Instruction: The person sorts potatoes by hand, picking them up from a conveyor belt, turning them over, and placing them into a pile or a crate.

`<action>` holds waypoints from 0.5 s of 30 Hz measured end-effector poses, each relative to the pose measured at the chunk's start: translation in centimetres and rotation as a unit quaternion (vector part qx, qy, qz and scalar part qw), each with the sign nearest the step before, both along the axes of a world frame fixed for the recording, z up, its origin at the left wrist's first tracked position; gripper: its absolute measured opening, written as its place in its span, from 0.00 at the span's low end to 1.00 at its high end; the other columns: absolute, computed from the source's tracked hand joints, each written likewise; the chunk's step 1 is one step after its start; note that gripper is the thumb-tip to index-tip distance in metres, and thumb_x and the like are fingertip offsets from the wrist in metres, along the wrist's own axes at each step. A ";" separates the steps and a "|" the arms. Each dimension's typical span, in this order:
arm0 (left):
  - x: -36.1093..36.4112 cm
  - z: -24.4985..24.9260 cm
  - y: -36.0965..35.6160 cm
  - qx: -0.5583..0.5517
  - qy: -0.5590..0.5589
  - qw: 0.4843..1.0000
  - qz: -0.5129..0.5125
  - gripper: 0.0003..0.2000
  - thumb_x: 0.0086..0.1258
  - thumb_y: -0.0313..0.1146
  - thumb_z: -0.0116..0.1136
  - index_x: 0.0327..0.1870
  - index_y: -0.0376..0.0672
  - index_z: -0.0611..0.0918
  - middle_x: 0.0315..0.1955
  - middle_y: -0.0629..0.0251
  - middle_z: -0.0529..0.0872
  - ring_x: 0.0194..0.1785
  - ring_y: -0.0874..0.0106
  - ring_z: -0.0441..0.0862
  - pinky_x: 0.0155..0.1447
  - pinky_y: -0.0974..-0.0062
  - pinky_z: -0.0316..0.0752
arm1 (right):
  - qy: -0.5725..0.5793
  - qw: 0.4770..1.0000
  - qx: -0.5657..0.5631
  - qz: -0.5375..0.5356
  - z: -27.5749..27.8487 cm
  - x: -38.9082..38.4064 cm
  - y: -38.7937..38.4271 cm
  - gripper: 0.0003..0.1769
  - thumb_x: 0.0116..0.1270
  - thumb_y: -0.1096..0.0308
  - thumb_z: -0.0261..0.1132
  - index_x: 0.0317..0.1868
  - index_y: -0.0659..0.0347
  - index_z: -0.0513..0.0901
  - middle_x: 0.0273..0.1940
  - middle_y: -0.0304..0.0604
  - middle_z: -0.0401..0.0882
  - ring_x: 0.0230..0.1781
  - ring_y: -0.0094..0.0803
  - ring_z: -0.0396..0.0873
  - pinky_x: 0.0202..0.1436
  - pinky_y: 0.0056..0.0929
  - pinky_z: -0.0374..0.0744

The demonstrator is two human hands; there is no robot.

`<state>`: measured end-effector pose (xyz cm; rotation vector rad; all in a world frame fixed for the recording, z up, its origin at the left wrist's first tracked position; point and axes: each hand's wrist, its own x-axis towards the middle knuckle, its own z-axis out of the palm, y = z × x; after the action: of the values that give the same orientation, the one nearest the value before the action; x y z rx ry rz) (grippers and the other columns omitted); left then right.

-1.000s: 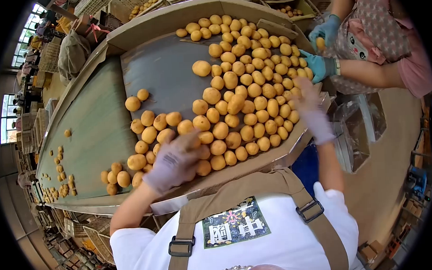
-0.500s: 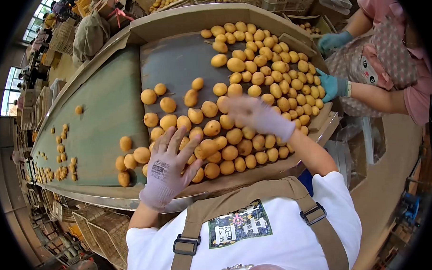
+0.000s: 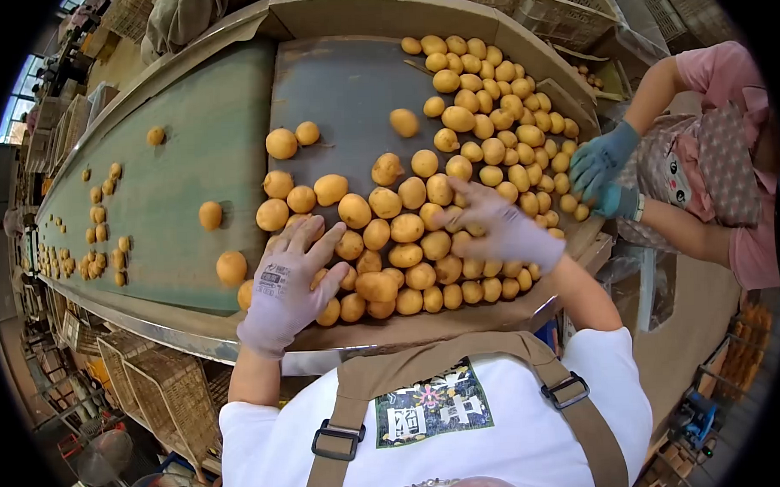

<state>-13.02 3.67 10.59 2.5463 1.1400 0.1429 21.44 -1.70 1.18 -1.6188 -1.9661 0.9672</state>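
Many round, yellow-tan potatoes or similar produce [image 3: 405, 228] lie on the dark sorting surface, packed toward the right end. My left hand [image 3: 290, 286], in a pale knit glove with printing on its back, rests at the near left edge of the pile. Its fingers are spread over several pieces, with none gripped. Above the middle of the pile is my right hand [image 3: 510, 231], also gloved, fingers apart and pointing left, touching or just over the pieces beneath. What lies under its palm is hidden.
A green conveyor belt [image 3: 180, 148] carries scattered pieces at left. A raised board [image 3: 382, 12] borders the far side. At right, a co-worker's blue-gloved hands [image 3: 606, 159] are at the pile's end. Crates [image 3: 562, 10] stand behind; wire baskets [image 3: 168, 397] stand below left.
My right hand has moved slightly right and nearer me, its fingers now clearer. My left hand has slid a little left. Both co-worker's hands are now together at the pile's end. The view has shifted.
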 end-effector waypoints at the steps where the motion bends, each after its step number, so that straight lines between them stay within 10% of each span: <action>1: 0.2 0.1 0.0 -0.011 -0.003 1.000 0.000 0.24 0.71 0.39 0.63 0.67 0.44 0.80 0.65 0.49 0.79 0.70 0.50 0.74 0.72 0.54 0.69 | 0.102 0.993 -0.050 -0.028 0.1 1.6 1.0 0.24 0.71 0.49 0.67 0.65 0.43 0.84 0.66 0.51 0.80 0.60 0.47 0.82 0.65 0.43 0.79; 2: 0.4 0.2 0.0 -0.020 -0.006 1.000 -0.002 0.24 0.71 0.39 0.63 0.68 0.44 0.80 0.65 0.49 0.79 0.70 0.50 0.74 0.72 0.55 0.69 | 0.066 0.985 -0.019 -0.158 1.0 2.3 2.5 0.19 0.72 0.55 0.66 0.61 0.48 0.86 0.52 0.47 0.88 0.46 0.35 0.88 0.52 0.30 0.85; 4: 0.5 0.6 -0.1 -0.023 -0.010 1.000 -0.012 0.25 0.71 0.39 0.63 0.68 0.44 0.79 0.64 0.50 0.79 0.70 0.49 0.74 0.72 0.54 0.68 | -0.098 0.977 0.005 -0.192 5.2 2.3 6.3 0.16 0.76 0.56 0.62 0.56 0.53 0.86 0.43 0.51 0.88 0.45 0.43 0.86 0.50 0.39 0.83; 9: -0.1 0.2 0.2 -0.019 -0.032 0.999 -0.026 0.24 0.71 0.38 0.63 0.67 0.44 0.79 0.63 0.51 0.79 0.69 0.50 0.75 0.71 0.56 0.69 | -0.263 0.946 -0.019 -0.187 -0.1 0.1 13.8 0.35 0.73 0.43 0.58 0.71 0.58 0.70 0.54 0.55 0.85 0.61 0.51 0.82 0.65 0.48 0.75; 12: -0.5 0.3 0.1 -0.024 -0.042 0.999 -0.014 0.24 0.70 0.37 0.64 0.67 0.43 0.80 0.63 0.51 0.80 0.68 0.50 0.76 0.71 0.57 0.70 | -0.238 0.958 -0.080 -0.137 0.9 -0.4 13.9 0.33 0.73 0.47 0.61 0.68 0.60 0.72 0.52 0.52 0.85 0.58 0.46 0.84 0.61 0.45 0.78; 15: -0.7 0.8 0.3 -0.030 -0.047 0.998 -0.006 0.23 0.70 0.36 0.64 0.66 0.42 0.80 0.62 0.51 0.80 0.68 0.50 0.76 0.70 0.57 0.71 | 0.081 0.973 -0.086 -0.199 2.2 0.3 11.3 0.30 0.71 0.54 0.65 0.68 0.58 0.73 0.49 0.47 0.84 0.53 0.34 0.84 0.54 0.36 0.82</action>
<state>-13.76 3.94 11.40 2.4661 1.0787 0.2188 21.73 9.64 3.35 -1.8674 -1.4090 1.0853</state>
